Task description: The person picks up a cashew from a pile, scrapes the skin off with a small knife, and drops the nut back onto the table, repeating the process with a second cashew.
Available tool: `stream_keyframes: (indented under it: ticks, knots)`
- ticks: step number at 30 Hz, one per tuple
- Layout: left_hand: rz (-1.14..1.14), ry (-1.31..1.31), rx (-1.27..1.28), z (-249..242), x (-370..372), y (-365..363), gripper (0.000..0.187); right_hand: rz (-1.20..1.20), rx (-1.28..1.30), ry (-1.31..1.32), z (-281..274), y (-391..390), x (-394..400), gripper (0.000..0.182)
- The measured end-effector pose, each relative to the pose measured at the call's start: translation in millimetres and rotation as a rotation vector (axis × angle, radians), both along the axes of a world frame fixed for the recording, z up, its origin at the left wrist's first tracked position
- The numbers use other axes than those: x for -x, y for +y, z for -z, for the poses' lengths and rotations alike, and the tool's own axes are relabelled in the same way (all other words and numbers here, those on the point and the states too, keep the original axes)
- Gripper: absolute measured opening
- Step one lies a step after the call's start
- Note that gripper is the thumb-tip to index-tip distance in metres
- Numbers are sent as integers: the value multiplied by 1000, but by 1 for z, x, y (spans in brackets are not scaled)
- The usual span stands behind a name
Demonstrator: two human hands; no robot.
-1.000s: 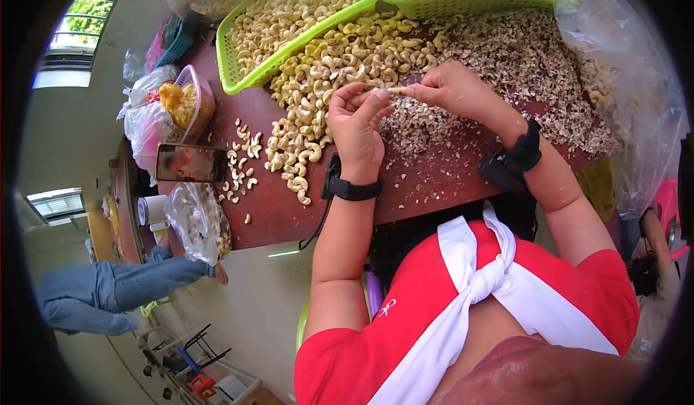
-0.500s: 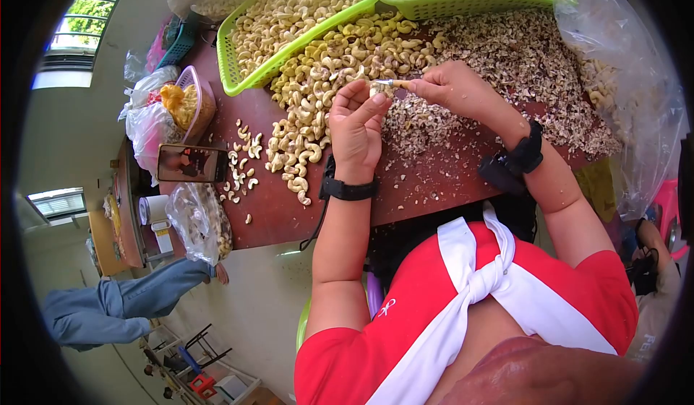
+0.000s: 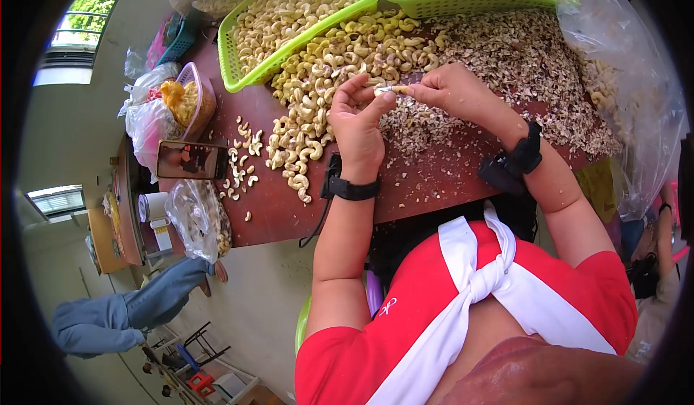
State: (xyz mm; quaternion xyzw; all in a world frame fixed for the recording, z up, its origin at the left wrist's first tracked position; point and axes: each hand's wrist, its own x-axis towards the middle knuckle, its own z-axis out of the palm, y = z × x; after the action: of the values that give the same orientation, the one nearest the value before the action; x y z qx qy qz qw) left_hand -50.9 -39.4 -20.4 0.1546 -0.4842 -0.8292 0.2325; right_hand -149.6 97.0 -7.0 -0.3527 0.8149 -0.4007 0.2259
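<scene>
Two hands meet above the table: left hand pinches a cashew kernel between thumb and fingertips, steadying it; right hand fingers close on a small blade (tip at the kernel), over the shell scraps.

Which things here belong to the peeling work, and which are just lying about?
In use: left hand holding a cashew; right hand with small knife; cashew pile; green baskets; skin scraps.
Lying about: phone; plastic bags.
</scene>
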Motion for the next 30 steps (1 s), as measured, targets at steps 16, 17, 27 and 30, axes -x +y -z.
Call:
stream_keyframes:
  ticks: [16,17,27,30]
  knots:
    - [-67,-49,83,6,2,6,33,79,33,-33,1,1,4,42]
    - [-19,-66,-10,5,1,3,32,87,37,-60,1,1,4,41]
    - [110,-25,-208,2,-3,-11,30,-7,33,-49,-1,3,3,45]
    - [195,1,-198,0,-3,-11,32,15,52,-97,-3,3,1,47]
